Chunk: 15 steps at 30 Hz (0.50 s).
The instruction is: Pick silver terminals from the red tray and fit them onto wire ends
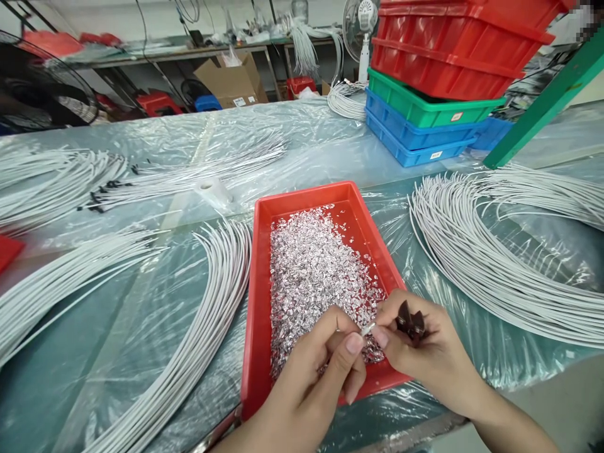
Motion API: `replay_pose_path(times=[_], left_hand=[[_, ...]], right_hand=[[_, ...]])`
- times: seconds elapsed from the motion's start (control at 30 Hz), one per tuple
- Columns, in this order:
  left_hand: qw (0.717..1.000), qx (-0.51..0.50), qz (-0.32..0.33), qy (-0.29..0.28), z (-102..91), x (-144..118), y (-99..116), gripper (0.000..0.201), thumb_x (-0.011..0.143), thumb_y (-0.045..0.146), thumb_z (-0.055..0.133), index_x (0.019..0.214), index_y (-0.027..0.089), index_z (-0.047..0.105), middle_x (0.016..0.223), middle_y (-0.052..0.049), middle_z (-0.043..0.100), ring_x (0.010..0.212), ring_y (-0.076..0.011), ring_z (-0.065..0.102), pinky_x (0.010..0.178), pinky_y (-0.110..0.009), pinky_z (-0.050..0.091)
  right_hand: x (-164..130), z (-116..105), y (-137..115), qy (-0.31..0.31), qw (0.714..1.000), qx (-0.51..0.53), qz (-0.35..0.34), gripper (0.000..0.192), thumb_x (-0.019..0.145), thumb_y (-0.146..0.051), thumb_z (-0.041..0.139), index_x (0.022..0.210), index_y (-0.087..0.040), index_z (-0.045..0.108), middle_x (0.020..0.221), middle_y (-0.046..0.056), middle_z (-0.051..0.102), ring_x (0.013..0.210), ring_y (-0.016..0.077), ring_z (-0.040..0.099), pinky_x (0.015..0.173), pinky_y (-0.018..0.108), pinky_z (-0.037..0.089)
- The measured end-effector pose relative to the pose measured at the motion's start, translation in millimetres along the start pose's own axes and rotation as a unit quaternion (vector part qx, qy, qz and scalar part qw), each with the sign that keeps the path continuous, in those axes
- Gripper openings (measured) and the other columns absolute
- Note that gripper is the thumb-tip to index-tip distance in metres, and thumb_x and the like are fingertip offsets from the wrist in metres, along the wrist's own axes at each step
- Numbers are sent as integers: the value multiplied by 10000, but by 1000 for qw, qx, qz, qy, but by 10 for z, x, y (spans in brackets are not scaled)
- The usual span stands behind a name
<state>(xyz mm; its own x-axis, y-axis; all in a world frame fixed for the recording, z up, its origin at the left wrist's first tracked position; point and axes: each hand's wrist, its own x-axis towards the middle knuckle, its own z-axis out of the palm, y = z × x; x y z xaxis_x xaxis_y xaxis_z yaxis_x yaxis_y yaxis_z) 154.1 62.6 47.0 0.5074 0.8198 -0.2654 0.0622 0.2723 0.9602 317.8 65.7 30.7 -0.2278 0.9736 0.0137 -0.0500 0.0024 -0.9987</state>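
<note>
A bench under clear plastic sheet (141,327) fills a cluttered workshop. The left hand (321,365) and right hand (419,346) meet, pinching 1 small white piece (367,328) over 1 red tray (257,302) of silver bits (311,270). Beyond stand 5 stacked crates (434,82); the white cables (472,251) on both sides are too many to count.

Single head view, looking forward-down, close over red tray (258,302).

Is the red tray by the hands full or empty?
Partly full: a heap of small silvery bits covers most of the red tray floor.
</note>
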Motion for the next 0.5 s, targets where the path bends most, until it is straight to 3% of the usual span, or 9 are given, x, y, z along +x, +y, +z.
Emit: replay_pose_path(times=[0.17,0.5], left_hand=[[999,-47,-17,-15,-9,9,6,290,964,421,367,759,217,385,540,79,413,492,-96,264,497,-256,222],[987,-151,27,-55,-24,48,-112,245,978,367,391,826,193,472,558,84,323,474,-76,205,440,-228,176]], right_hand=[[6,-4,-8,-2,1000,0,2,150,811,-129,574,698,-196,502,588,-58,410,500,86,287,451,208,243],[-34,-9,25,-14,1000,22,11,131,821,-141,591,740,-213,517,592,-58,389,526,102,314,478,222,265]])
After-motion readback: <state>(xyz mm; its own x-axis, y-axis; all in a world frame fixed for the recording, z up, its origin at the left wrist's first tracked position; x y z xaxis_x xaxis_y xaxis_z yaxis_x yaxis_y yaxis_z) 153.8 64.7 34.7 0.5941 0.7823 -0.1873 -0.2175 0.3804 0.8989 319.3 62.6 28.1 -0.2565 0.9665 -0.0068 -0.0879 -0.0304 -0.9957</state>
